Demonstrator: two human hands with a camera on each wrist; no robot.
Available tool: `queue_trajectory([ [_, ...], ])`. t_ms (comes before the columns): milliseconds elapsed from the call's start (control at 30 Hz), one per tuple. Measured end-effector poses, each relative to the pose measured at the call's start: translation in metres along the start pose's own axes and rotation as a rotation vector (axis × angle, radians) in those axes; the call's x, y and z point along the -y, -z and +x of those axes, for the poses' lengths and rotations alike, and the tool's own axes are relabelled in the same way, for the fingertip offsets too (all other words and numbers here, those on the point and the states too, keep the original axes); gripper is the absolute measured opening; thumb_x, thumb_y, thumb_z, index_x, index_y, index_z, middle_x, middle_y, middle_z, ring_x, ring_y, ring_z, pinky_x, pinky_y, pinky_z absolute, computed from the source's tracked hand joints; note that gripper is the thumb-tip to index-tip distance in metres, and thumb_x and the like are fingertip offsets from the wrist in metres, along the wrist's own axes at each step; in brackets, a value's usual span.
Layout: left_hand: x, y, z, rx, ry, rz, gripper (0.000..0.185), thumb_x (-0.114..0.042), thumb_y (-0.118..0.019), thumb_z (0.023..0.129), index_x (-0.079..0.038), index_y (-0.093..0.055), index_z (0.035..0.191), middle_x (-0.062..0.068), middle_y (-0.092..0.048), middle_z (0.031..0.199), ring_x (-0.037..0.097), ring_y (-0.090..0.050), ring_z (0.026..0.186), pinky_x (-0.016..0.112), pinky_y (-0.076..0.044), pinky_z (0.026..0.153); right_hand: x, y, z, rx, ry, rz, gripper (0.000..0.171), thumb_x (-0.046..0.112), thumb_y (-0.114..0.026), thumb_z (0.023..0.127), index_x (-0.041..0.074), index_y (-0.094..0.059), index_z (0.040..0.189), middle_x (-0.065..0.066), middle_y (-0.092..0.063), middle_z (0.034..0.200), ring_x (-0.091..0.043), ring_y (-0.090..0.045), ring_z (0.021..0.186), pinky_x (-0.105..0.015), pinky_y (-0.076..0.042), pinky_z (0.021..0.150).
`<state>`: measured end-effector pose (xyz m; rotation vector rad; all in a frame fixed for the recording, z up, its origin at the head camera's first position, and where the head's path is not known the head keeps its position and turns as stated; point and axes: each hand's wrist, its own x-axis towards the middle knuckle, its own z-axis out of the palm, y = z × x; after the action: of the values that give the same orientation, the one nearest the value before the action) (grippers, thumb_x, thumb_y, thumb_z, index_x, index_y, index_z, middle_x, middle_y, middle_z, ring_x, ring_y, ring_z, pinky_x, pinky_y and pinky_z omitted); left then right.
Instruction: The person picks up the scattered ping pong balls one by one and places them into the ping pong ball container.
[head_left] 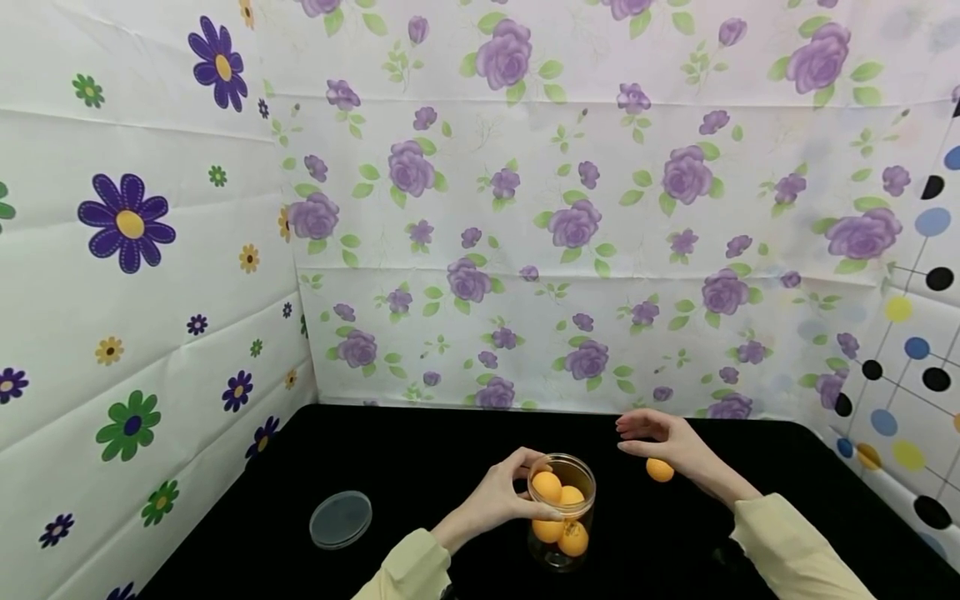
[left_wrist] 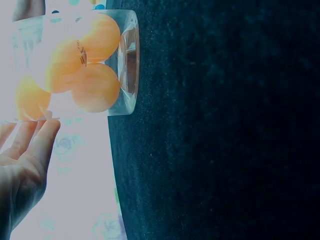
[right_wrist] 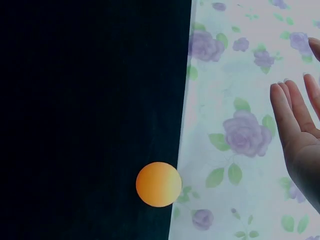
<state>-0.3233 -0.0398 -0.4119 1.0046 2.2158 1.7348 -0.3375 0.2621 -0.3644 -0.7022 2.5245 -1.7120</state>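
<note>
A clear plastic jar [head_left: 557, 564] stands lidless on the black table, with several orange ping-pong balls [head_left: 573, 538] inside. My left hand [head_left: 491, 498] grips it near the rim, thumb at the front and fingers around the far side. In the left wrist view the jar's thick base [left_wrist: 131, 67] is close to the dark cloth. To the right, my right hand [head_left: 670, 440] hovers with fingers extended and nothing held. A single orange ping-pong ball [head_left: 660, 471] lies just below that hand, apart from it in the right wrist view.
A round clear lid [head_left: 341, 520] lies flat on the black tabletop [head_left: 450, 442], left of the jar. Flower-printed sheets [head_left: 465, 167] enclose the back and left of the table; a dotted sheet [head_left: 911, 367] hangs at the right.
</note>
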Motion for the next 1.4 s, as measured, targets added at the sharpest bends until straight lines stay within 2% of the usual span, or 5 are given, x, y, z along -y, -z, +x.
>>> queue_trajectory([
  [633,-0.001,-0.001,-0.001,0.003,-0.015,-0.001,0.053,-0.023,-0.076,0.075,-0.014,-0.051,0.121,-0.001,-0.05,0.12,0.013,-0.051,0.102,0.029,-0.045,0.08,-0.026,0.024,-0.01,-0.055,-0.03,-0.029,0.047,0.019,-0.064,0.086,-0.006,-0.049,0.122,-0.019,-0.055,0.113,-0.022,-0.057,0.097,-0.032,-0.046,0.079],
  [967,-0.002,-0.001,-0.001,0.002,-0.012,-0.031,0.053,-0.021,-0.076,0.075,-0.013,-0.051,0.121,0.001,-0.051,0.117,0.015,-0.051,0.101,0.029,-0.046,0.08,-0.04,0.036,-0.015,0.001,-0.009,0.056,0.042,0.01,-0.054,0.092,-0.014,-0.042,0.124,-0.018,-0.053,0.115,-0.015,-0.057,0.097,-0.04,-0.044,0.083],
  [1067,-0.003,-0.002,-0.002,0.002,-0.007,-0.025,0.053,-0.02,-0.076,0.075,-0.013,-0.051,0.121,0.001,-0.051,0.118,0.014,-0.051,0.101,0.029,-0.046,0.08,-0.045,0.04,-0.018,-0.013,-0.023,0.054,0.043,0.01,-0.054,0.092,-0.014,-0.041,0.124,-0.02,-0.052,0.116,-0.013,-0.057,0.096,-0.043,-0.043,0.083],
  [1200,-0.013,-0.001,-0.005,0.006,-0.01,-0.044,0.053,-0.016,-0.075,0.076,-0.007,-0.05,0.121,0.006,-0.051,0.118,0.018,-0.051,0.101,0.029,-0.046,0.08,-0.049,0.042,-0.02,-0.048,-0.051,0.026,0.046,0.014,-0.056,0.091,-0.013,-0.042,0.125,-0.021,-0.052,0.116,-0.013,-0.057,0.094,-0.045,-0.043,0.083],
  [1400,-0.031,-0.001,-0.011,0.017,-0.01,-0.056,0.052,-0.014,-0.074,0.077,-0.001,-0.049,0.121,0.013,-0.05,0.118,0.023,-0.051,0.102,0.029,-0.046,0.08,-0.055,0.044,-0.021,-0.066,-0.086,0.059,0.047,0.013,-0.057,0.091,-0.015,-0.04,0.125,-0.017,-0.054,0.113,-0.015,-0.058,0.094,-0.045,-0.043,0.082],
])
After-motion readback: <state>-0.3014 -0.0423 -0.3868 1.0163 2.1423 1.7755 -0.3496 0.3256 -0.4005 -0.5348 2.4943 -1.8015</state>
